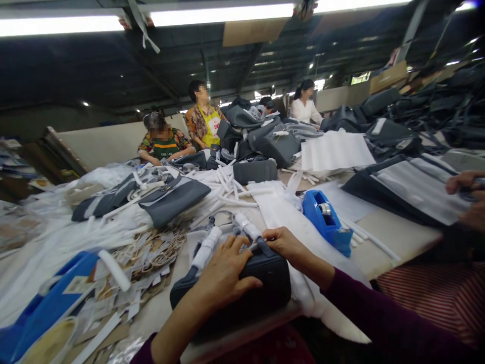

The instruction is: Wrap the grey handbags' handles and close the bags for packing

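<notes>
A dark handbag (265, 283) stands at the table's near edge, its two handles (206, 247) wrapped in white foam and clear film. My left hand (229, 270) lies across the top of the bag, thumb apart from the fingers, whose tips reach over toward the opening. At the bag's right end, my right hand (284, 245) has its fingers closed at the base of a handle strap (264, 246). What lies under the fingertips of both hands is partly hidden.
Blue tape dispensers stand to the right (328, 222) and at lower left (49, 298). Tags with cords (151, 253) are heaped left, near white foam tubes (223, 182). More bags (174, 197) are piled beyond. A co-worker's hands (468, 192) are at right; several people sit behind.
</notes>
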The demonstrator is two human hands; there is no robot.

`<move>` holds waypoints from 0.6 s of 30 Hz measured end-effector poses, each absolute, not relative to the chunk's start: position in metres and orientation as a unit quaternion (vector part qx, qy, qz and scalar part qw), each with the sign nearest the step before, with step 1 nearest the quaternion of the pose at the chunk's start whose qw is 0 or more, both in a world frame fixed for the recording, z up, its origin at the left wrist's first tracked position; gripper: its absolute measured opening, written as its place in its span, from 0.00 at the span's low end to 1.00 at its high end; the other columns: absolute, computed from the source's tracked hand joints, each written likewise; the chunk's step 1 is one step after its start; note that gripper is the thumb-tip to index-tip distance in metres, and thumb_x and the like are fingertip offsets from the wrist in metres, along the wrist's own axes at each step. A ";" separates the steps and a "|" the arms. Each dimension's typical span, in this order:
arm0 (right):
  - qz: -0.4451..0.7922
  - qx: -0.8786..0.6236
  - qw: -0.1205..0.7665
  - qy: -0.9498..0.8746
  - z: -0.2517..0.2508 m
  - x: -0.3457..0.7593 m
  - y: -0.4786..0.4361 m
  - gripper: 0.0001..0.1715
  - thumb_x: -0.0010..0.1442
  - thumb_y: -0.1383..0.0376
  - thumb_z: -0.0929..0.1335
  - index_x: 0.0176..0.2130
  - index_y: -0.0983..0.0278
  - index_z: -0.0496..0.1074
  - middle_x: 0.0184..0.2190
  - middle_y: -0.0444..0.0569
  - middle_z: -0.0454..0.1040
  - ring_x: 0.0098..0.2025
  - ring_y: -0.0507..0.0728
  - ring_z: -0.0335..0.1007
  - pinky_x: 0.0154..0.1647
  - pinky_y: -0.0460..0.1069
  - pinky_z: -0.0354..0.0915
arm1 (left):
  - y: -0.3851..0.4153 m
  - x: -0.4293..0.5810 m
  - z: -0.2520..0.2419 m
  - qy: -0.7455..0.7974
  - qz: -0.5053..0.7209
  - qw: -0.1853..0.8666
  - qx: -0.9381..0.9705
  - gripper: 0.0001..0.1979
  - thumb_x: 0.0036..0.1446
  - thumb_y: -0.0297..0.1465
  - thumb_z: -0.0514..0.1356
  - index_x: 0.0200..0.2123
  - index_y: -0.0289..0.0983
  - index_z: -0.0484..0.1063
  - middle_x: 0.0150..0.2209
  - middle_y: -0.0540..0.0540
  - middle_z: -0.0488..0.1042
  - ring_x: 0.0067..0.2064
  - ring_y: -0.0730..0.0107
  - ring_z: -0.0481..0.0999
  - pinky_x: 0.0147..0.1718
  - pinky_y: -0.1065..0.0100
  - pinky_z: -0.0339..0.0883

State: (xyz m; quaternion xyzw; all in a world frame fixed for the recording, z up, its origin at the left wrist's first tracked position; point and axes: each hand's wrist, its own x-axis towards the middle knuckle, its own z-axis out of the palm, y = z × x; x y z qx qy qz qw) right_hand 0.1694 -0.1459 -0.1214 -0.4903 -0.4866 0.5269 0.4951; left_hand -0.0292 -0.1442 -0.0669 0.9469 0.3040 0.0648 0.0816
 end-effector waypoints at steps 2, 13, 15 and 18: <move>0.551 -0.483 0.503 -0.458 -0.121 0.167 -0.151 0.09 0.40 0.63 0.71 0.22 0.67 0.73 0.20 0.42 0.70 0.24 0.50 0.61 0.27 0.46 0.55 | -0.150 -0.031 -0.069 0.325 0.076 0.065 0.940 0.22 0.51 0.45 0.63 0.47 0.43 0.69 0.56 0.44 0.62 0.56 0.51 0.59 0.54 0.51 0.59; 0.520 -0.458 0.533 -0.485 -0.130 0.169 -0.169 0.07 0.47 0.63 0.71 0.25 0.65 0.72 0.24 0.42 0.70 0.28 0.51 0.62 0.29 0.46 0.57 | -0.155 -0.032 -0.072 0.348 0.084 0.031 0.933 0.18 0.52 0.43 0.63 0.41 0.39 0.68 0.51 0.42 0.65 0.53 0.52 0.62 0.49 0.51 0.61; 0.491 -0.464 0.543 -0.498 -0.133 0.168 -0.172 0.07 0.49 0.62 0.71 0.27 0.65 0.74 0.27 0.44 0.70 0.31 0.53 0.64 0.32 0.47 0.59 | -0.155 -0.032 -0.073 0.346 0.086 0.027 0.934 0.18 0.52 0.43 0.64 0.41 0.39 0.68 0.50 0.43 0.66 0.52 0.52 0.63 0.47 0.52 0.61; 0.465 -0.467 0.563 -0.499 -0.137 0.165 -0.176 0.09 0.51 0.61 0.71 0.30 0.65 0.75 0.31 0.46 0.72 0.35 0.55 0.66 0.37 0.48 0.61 | -0.156 -0.032 -0.072 0.346 0.094 0.022 0.933 0.18 0.51 0.42 0.64 0.41 0.40 0.67 0.49 0.43 0.66 0.51 0.52 0.64 0.47 0.53 0.61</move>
